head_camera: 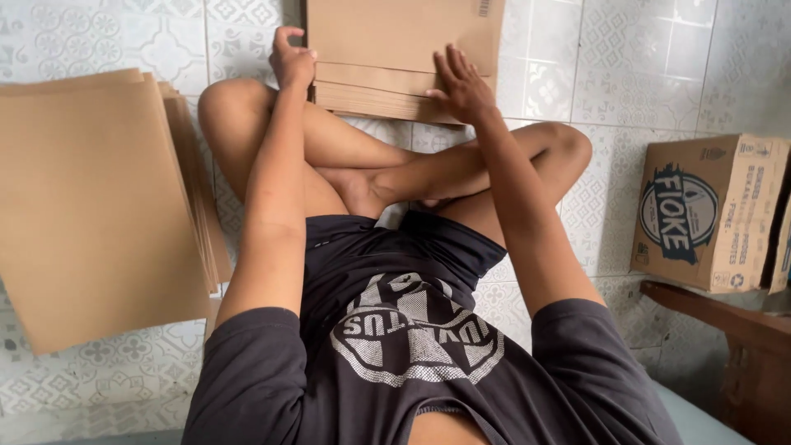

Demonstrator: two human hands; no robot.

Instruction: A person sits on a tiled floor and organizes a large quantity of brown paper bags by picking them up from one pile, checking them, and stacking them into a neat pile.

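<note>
While the person sits cross-legged on the tiled floor (pixel 643 74), the left hand (pixel 292 59) grips the edge of a flat cardboard stack (pixel 395 49) ahead; the right hand (pixel 461 82) rests open on it. Another cardboard pile (pixel 91 206) lies left, a printed box (pixel 709 210) right.

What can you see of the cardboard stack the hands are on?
The cardboard stack is a pile of flat brown corrugated sheets, lying on the patterned tile floor just beyond the person's crossed legs. Its stepped front edges show several layers; the top sheet is plain, with a small printed mark at the far right corner. The left hand grips the left edge, thumb on top. The right hand rests flat on the top, fingers spread.
</note>
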